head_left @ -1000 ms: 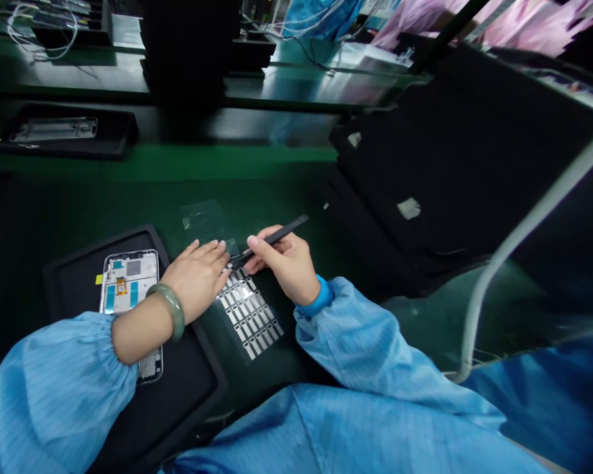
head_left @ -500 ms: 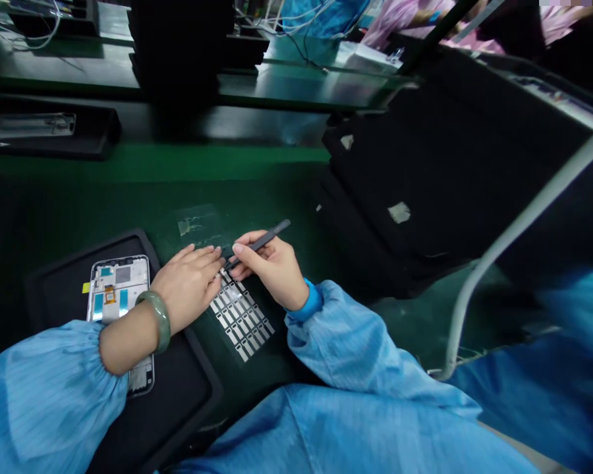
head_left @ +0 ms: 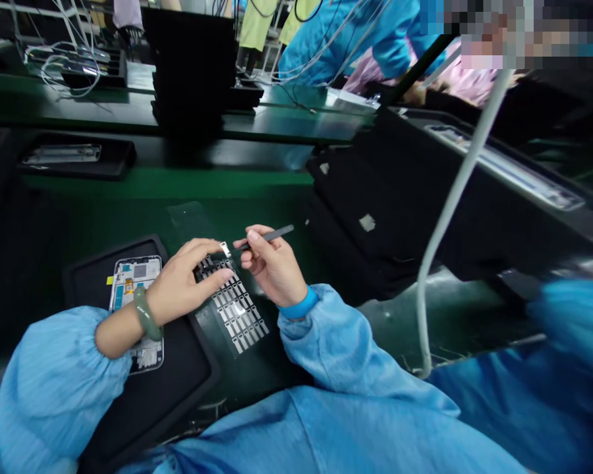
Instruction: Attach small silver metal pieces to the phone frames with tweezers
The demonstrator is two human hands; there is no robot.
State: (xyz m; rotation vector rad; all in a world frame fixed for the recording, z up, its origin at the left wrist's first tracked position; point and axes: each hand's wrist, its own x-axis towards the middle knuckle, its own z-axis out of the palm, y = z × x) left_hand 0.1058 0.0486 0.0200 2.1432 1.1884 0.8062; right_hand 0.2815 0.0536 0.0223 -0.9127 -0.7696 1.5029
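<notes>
Small silver piece [head_left: 225,249] by upper end of the label sheet [head_left: 240,309], tilted, right beside tweezers' tips. Probably very light, thin, fairly stiff; might bend or cling if sticky-backed. Best taken by one narrow edge, face left untouched. Right hand [head_left: 274,263] at sheet's upper right, closed around dark tweezers [head_left: 279,234]; tips clamped on piece or not, cannot tell. Left hand [head_left: 186,275] over sheet's upper left, thumb and forefinger parted, forefinger next to piece; held or just touched, cannot tell. Phone frame [head_left: 141,270] left of sheet, on black tray [head_left: 188,368].
</notes>
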